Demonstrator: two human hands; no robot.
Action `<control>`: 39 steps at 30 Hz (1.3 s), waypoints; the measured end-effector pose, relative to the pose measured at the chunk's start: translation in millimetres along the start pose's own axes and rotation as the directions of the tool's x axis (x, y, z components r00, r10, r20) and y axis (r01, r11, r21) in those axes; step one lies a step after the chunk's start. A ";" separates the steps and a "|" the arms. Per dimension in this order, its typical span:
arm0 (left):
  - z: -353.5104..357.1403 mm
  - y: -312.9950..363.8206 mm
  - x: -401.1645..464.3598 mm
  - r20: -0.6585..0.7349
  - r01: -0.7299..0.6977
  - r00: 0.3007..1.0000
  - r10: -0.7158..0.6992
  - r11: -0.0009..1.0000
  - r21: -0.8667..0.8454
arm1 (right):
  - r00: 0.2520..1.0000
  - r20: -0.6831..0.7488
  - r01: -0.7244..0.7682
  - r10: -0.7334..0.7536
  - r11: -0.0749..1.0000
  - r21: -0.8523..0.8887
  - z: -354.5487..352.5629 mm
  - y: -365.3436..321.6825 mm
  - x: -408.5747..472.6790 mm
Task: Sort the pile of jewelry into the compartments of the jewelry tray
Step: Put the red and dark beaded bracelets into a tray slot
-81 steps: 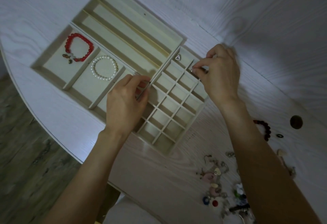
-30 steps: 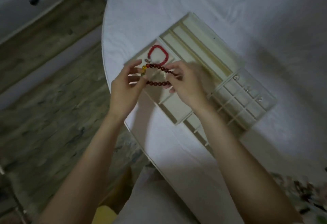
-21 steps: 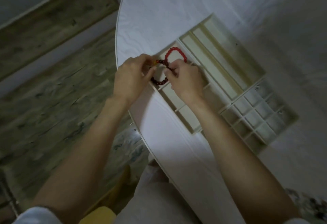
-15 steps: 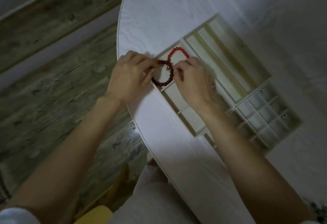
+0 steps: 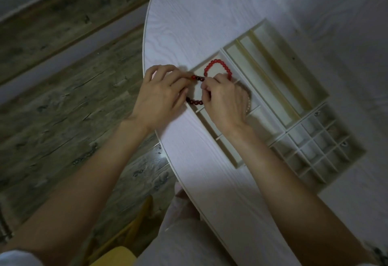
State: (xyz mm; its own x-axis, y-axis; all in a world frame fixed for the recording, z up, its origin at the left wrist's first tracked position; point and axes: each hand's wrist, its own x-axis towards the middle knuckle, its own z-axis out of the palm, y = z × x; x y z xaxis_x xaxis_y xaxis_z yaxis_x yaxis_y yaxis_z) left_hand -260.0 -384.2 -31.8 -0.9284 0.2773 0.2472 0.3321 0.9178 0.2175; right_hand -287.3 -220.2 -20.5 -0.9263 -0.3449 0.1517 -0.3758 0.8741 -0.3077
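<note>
The cream jewelry tray (image 5: pixel 273 106) lies at an angle near the table's left edge. In its leftmost square compartment rests a bright red bead bracelet (image 5: pixel 218 65). A dark red bead bracelet (image 5: pixel 195 101) is stretched over the same compartment, pinched from both sides by my left hand (image 5: pixel 161 95) and my right hand (image 5: pixel 224 97). Part of a white pearl bracelet (image 5: pixel 248 105) peeks out from under my right hand in the neighbouring compartment. Small pieces sit in some cells of the grid section (image 5: pixel 317 150).
The round white table (image 5: pixel 189 24) ends right beside my left hand, with wooden floor (image 5: pixel 63 108) below. The tray's long slots (image 5: pixel 273 72) run toward the upper right. A yellow seat (image 5: pixel 113 255) shows at the bottom.
Both hands carried the dark red bracelet from above the middle square compartments to the leftmost one and lowered it beside the bright red bracelet. The view shifted left.
</note>
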 end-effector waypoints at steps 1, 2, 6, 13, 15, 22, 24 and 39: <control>1.9 0.6 1.5 0.028 -0.006 1.000 0.006 1.000 -0.005 | 1.000 -0.004 -0.011 0.011 1.000 0.003 0.8 0.1 -1.3; 4.0 1.7 3.0 0.063 -0.007 0.998 0.007 1.000 -0.006 | 1.000 -0.012 -0.028 0.028 1.000 -0.003 0.8 0.7 -2.4; 8.7 4.1 9.7 0.104 0.006 0.995 -0.007 1.000 0.010 | 0.996 -0.012 -0.088 0.087 0.994 -0.068 -2.0 4.2 -2.9; 10.0 6.9 8.5 0.033 0.014 0.999 -0.016 0.998 0.056 | 0.996 0.045 -0.075 0.073 0.997 0.033 0.0 4.1 -3.0; 11.1 7.0 7.9 0.039 0.027 0.999 -0.030 0.996 0.080 | 0.996 0.047 -0.075 0.074 0.997 0.022 -1.0 4.4 -4.5; 3.3 12.8 -0.2 -0.027 0.094 0.995 -0.094 0.996 -0.012 | 0.989 0.089 -0.120 0.114 0.991 0.065 -5.8 4.6 -6.5; -1.5 17.2 -10.0 -0.059 0.095 0.994 -0.097 0.995 -0.034 | 0.988 0.086 -0.131 0.125 0.989 0.069 -5.6 4.9 -7.9; -1.8 28.9 -28.8 0.085 0.014 0.996 -0.011 0.999 -0.033 | 0.980 0.162 -0.151 0.119 0.968 0.202 -7.7 3.1 -2.4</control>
State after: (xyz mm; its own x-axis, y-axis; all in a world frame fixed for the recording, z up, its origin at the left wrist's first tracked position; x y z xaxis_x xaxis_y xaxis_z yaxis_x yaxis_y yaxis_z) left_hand -223.4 -366.2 -30.9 -0.9428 0.2907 0.1633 0.3248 0.9116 0.2522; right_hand -286.1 -214.0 -14.6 -0.9563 -0.2894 -0.0406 -0.2291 0.8287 -0.5107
